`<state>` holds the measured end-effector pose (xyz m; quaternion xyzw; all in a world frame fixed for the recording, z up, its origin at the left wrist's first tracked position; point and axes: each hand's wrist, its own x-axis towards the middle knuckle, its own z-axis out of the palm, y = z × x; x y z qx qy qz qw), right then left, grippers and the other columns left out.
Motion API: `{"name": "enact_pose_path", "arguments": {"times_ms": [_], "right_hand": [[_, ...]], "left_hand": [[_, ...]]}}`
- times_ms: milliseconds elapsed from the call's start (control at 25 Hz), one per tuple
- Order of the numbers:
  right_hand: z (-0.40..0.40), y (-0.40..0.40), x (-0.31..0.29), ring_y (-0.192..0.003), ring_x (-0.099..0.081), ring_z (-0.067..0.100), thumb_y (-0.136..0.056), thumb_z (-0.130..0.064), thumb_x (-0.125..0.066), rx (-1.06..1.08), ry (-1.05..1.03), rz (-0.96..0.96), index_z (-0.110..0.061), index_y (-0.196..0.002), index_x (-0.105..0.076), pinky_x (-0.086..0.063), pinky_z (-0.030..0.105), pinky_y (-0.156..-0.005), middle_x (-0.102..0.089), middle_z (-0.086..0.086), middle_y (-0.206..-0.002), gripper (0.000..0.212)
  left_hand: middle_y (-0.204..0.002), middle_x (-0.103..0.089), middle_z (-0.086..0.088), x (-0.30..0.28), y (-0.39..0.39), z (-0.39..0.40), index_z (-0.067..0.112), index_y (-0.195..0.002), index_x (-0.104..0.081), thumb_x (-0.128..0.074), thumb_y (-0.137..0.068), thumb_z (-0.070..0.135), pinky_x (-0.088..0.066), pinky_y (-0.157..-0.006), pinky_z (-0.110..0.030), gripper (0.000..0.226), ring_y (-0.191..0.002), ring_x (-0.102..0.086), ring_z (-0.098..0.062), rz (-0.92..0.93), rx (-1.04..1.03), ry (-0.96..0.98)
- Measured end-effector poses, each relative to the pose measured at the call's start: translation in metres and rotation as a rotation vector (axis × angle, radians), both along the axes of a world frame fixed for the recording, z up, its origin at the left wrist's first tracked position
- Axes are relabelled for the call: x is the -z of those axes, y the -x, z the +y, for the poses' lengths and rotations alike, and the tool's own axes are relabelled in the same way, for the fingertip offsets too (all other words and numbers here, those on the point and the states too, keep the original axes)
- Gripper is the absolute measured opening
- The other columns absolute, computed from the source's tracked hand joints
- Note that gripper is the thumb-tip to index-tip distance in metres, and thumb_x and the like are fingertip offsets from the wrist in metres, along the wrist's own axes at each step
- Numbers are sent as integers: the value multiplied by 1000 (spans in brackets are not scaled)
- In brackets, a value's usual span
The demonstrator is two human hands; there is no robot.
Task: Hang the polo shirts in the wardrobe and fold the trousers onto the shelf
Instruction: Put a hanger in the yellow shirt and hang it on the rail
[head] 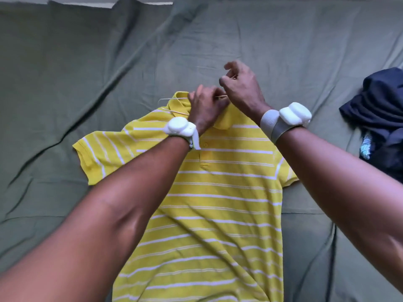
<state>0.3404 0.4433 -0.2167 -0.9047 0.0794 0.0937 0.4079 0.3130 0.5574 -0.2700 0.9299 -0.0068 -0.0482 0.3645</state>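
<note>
Left hand [205, 105] grips polo [218, 192] collar; right hand [239, 83] pinches hanger [174, 112] wire just beyond it, bare sheet [87, 62] past both, dark clothes [379, 118] well right

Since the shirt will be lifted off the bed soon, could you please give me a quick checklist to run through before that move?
1. Left hand grips the collar of the yellow striped polo shirt: ok.
2. Right hand pinches the hanger at its upper end: ok.
3. Hanger's left shoulder seated inside the shirt: not ok, wire still shows outside the collar.
4. Hanger's right shoulder seated: cannot tell, hidden by hands and fabric.
5. Shirt body lies flat on the green bedsheet: ok.
6. Dark clothes pile lies apart from the shirt: ok.
</note>
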Motion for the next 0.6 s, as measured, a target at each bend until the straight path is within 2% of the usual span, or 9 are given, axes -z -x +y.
{"name": "enact_pose_path", "arguments": {"times_ms": [40, 120, 200, 240, 320, 400, 440, 520, 600], "right_hand": [[-1, 1, 0, -86, -65, 19, -83, -29, -58, -65, 5, -21, -15, -104, -69, -51, 30, -77, -71, 3, -90, 27], [-10, 3, 4, -79, -67, 23, -89, -28, -57, -232, 130, -29, -11, -93, -71, -52, 33, -69, -72, 7, -82, 22], [-22, 6, 12, -77, -65, 31, -92, -27, -55, -320, 258, -28, -9, -89, -69, -50, 33, -62, -70, 12, -79, 23], [-26, 6, 15, -80, -63, 34, -92, -26, -56, -325, 286, -24, -9, -91, -69, -49, 34, -63, -69, 15, -83, 22], [-31, 8, 16, -84, -63, 35, -91, -25, -58, -297, 283, -21, -11, -94, -69, -51, 36, -67, -70, 16, -89, 19], [-32, 9, 15, -85, -66, 29, -88, -24, -63, -249, 232, -19, -13, -95, -71, -53, 33, -72, -72, 13, -90, 15], [-33, 9, 15, -85, -66, 25, -86, -21, -65, -237, 223, -16, -15, -98, -72, -52, 30, -74, -73, 10, -91, 15], [-37, 11, 14, -82, -63, 17, -83, -16, -68, -236, 210, 22, -15, -105, -72, -47, 25, -73, -72, 7, -91, 22], [-42, 11, 10, -78, -58, 14, -79, -21, -75, -221, 124, 108, -15, -109, -69, -44, 23, -66, -68, 4, -87, 31]], "left_hand": [[-97, -68, -12, -2, 5, -9, 9, -97, -69, -59, -86, 41, -30, -89, -39, 35, -105, -53, -32, -14, 38, -14], [-91, -67, -14, 2, 14, -10, 5, -95, -67, -50, -84, 42, -36, -87, -43, 42, -96, -55, -35, -87, 110, -7], [-91, -67, -8, 11, 21, 8, 8, -98, -67, -55, -83, 38, -41, -87, -45, 36, -93, -57, -32, -172, 169, -21], [-98, -67, -6, 14, 21, 20, 10, -104, -66, -59, -82, 34, -41, -90, -44, 34, -98, -57, -31, -203, 141, -77], [-111, -64, -5, 12, 16, 47, 16, -109, -64, -59, -79, 29, -34, -94, -38, 34, -109, -54, -29, -202, -104, -204], [-107, -65, -3, 2, 4, 68, 21, -97, -64, -60, -78, 32, -34, -93, -37, 22, -109, -55, -29, -39, -400, -216], [-103, -67, -3, -5, -3, 74, 22, -89, -64, -62, -77, 36, -37, -92, -37, 19, -107, -58, -30, 111, -467, -210], [-98, -71, -9, -17, -17, 76, 16, -82, -65, -68, -70, 43, -46, -87, -37, 29, -100, -62, -35, 309, -390, -304], [-95, -69, -12, -30, -27, 70, 11, -81, -66, -77, -66, 51, -46, -78, -34, 44, -94, -62, -33, 430, -270, -377]]}}
